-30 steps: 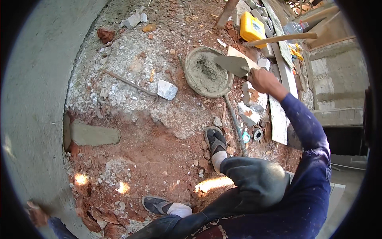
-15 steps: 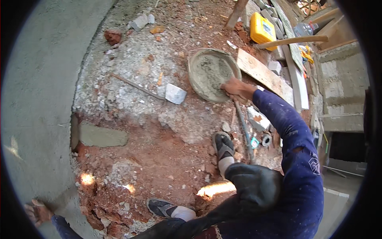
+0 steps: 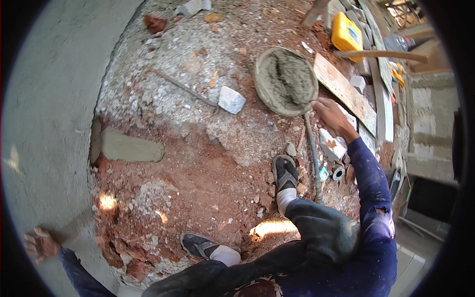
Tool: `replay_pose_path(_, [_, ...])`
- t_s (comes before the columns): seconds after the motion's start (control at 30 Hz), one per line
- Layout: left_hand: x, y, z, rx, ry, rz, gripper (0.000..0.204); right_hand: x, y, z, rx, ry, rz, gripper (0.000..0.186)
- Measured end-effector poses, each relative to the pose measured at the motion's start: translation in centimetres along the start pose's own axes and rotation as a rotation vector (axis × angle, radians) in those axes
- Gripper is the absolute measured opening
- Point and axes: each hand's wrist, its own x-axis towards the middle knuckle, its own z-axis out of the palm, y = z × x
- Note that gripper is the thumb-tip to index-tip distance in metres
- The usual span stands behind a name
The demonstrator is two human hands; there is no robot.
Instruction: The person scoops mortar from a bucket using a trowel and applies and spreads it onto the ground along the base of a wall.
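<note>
My right hand (image 3: pixel 330 116) is at the lower right rim of a round pan (image 3: pixel 262 94) on the ground. Its fingers are curled closed by the rim; what they hold, if anything, is hidden. Wet grey mortar (image 3: pixel 292 74) fills the pan, with a dark groove across its surface. At the lower left my left hand (image 3: pixel 42 245) rests against the smooth grey wall (image 3: pixel 54 123), fingers spread and holding nothing. A flat patch of wet mortar (image 3: pixel 132 147) lies on the soil beside the wall's foot.
A pale block (image 3: pixel 231 100) and a thin rod (image 3: pixel 183 88) lie left of the pan. A wooden board (image 3: pixel 344 91), a yellow jerrycan (image 3: pixel 346 35) and a wooden handle (image 3: pixel 386 54) lie to the right. A long pipe (image 3: pixel 312 153) runs beside my sandalled foot (image 3: pixel 285 173) on rubble-strewn red soil.
My right hand has drawn back from over the mortar to the pan's lower right rim. A dark groove now shows in the mortar. The view has shifted; my left hand stays at the wall.
</note>
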Motion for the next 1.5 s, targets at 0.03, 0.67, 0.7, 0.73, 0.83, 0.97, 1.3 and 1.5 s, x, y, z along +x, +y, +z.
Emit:
replay_pose_path(0.03, [-0.1, 0.2, 1.0, 0.023, 0.012, -0.006, 0.072, -0.4, -0.1, -0.4, -0.025, -0.014, -0.069, 0.029])
replay_pose_path(0.67, [0.3, 2.9, 5.5, -1.264, 0.602, -0.034, 0.082, -8.3, -7.3, 20.8, -0.223, -0.539, -0.391, 0.021])
replay_pose_path(0.7, [0.3, 2.8, 5.7, -1.3, 0.632, -0.036, 0.083, -8.8, -7.0, 24.2, -0.233, -0.482, -0.412, 0.024])
replay_pose_path(0.73, [0.3, 2.8, 6.0, -1.333, 0.659, -0.032, 0.083, -8.7, -7.0, 28.0, -0.279, -0.38, -0.577, 0.027])
replay_pose_path(0.83, [0.1, 2.8, 6.4, -1.324, 0.695, -0.049, 0.083, -9.1, -6.3, 34.9, -0.386, -0.195, -0.735, 0.031])
replay_pose_path(0.97, [-0.1, 3.0, 6.6, -1.187, 0.528, -0.062, 0.081, -8.9, -5.8, 35.7, -0.317, -0.349, -0.516, 0.035])
replay_pose_path(1.3, [-0.5, 3.4, 6.8, -1.012, 0.246, -0.096, 0.075, -2.1, -8.7, 40.1, -0.522, -0.686, -0.496, 0.051])
replay_pose_path(1.5, [-0.2, 3.5, 7.0, -1.049, 0.301, -0.093, 0.077, -2.7, -5.8, 34.1, -0.54, -0.768, -0.393, 0.051])
